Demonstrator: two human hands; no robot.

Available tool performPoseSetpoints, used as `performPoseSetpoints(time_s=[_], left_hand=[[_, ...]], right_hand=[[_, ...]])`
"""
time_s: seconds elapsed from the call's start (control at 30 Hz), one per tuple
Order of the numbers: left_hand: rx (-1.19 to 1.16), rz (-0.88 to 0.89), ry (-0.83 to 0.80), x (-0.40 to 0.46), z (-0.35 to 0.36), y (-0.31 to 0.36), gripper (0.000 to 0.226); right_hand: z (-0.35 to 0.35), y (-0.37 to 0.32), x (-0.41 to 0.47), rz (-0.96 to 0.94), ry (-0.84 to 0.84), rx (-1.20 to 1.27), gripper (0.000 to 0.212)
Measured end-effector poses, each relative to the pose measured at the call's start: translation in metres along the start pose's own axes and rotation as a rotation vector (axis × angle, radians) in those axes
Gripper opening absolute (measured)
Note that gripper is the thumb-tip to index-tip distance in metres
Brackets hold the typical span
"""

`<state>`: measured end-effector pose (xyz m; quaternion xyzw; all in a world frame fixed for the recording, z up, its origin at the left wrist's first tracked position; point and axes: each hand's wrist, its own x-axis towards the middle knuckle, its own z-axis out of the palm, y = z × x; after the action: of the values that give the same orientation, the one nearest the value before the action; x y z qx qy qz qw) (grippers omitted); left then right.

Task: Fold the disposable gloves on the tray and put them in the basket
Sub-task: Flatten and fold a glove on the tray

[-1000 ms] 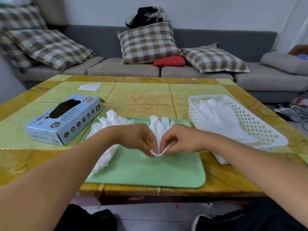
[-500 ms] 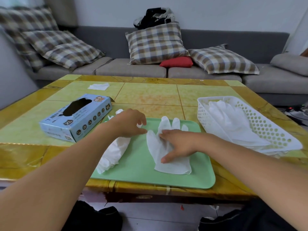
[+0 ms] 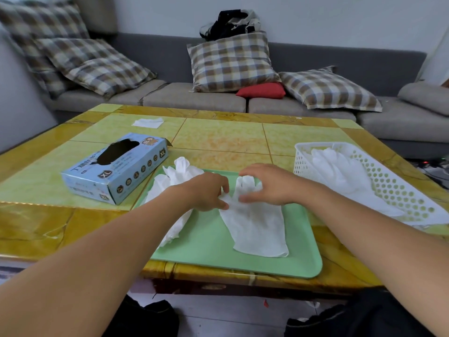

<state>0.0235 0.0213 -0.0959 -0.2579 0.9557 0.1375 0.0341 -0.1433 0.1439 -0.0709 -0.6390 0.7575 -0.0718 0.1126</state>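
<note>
Both grips pinching glove (image 3: 255, 224) fingers | glove – white, flat – on tray (image 3: 209, 249)

Grey sofa (image 3: 218, 98), plaid cushions (image 3: 230, 62), perhaps pale wall (image 3: 315, 18).

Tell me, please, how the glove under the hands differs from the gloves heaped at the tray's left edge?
The flat glove lies spread mid-tray, held at its finger end by both hands; the heaped gloves are crumpled, untouched and spill over the tray rim. The flat glove is single; the heap looks like several. Both are white.
</note>
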Motion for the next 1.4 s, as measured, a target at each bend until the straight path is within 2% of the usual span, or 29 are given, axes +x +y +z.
performPoseSetpoints(time_s=[0.07,0.17,0.23,0.37,0.47,0.53,0.67,0.77,0.83,0.93,1.0,1.13,1.27,1.33,1.4], left_hand=[[0.035,-0.023,0.012,0.003,-0.001,-0.002,0.033],[0.034,-0.047,0.010,0.004,-0.004,-0.003,0.033],[0.030,-0.053,0.011,0.004,-0.004,-0.002,0.035],[-0.136,-0.031,0.116,0.007,-0.004,0.008,0.043],[-0.208,0.011,0.069,0.013,-0.001,0.016,0.052],[-0.161,0.005,-0.011,0.016,0.003,0.022,0.056],[-0.067,-0.026,-0.036,0.020,0.006,0.033,0.055],[-0.016,-0.037,-0.022,0.022,0.004,0.039,0.050],[0.016,-0.031,-0.014,0.022,0.004,0.039,0.053],[-0.041,-0.032,-0.014,0.021,-0.001,0.034,0.067],[-0.102,-0.030,0.039,0.017,-0.013,0.026,0.067],[-0.176,-0.064,0.255,-0.003,-0.047,-0.006,0.043],[-0.178,-0.188,0.292,-0.038,-0.059,-0.054,0.030],[-0.157,-0.244,0.295,-0.056,-0.057,-0.074,0.027],[-0.203,-0.285,0.249,-0.068,-0.050,-0.087,0.025]], right_hand=[[0.000,0.014,0.002,0.089,0.133,0.008,0.062],[0.008,0.025,0.004,0.247,0.134,-0.025,0.041],[0.012,0.026,0.006,0.319,0.130,0.028,0.042],[0.005,0.029,0.006,0.460,0.327,0.082,0.027],[0.006,0.029,0.003,0.556,0.182,0.073,0.038],[0.011,0.026,0.003,0.593,0.106,0.105,0.044],[0.014,0.029,0.005,0.605,0.181,0.150,0.035],[0.014,0.032,0.000,0.568,0.199,0.058,0.017],[0.013,0.032,-0.001,0.497,0.255,0.027,0.014],[0.012,0.023,0.003,0.181,0.427,0.141,0.017],[0.012,0.008,0.005,-0.013,0.434,0.236,0.015],[0.016,-0.037,0.005,-0.183,0.220,0.428,0.025],[0.023,-0.089,0.012,-0.259,0.132,0.503,0.041],[0.034,-0.111,0.017,-0.253,0.051,0.383,0.055],[0.050,-0.125,0.021,-0.252,-0.033,0.207,0.057]])
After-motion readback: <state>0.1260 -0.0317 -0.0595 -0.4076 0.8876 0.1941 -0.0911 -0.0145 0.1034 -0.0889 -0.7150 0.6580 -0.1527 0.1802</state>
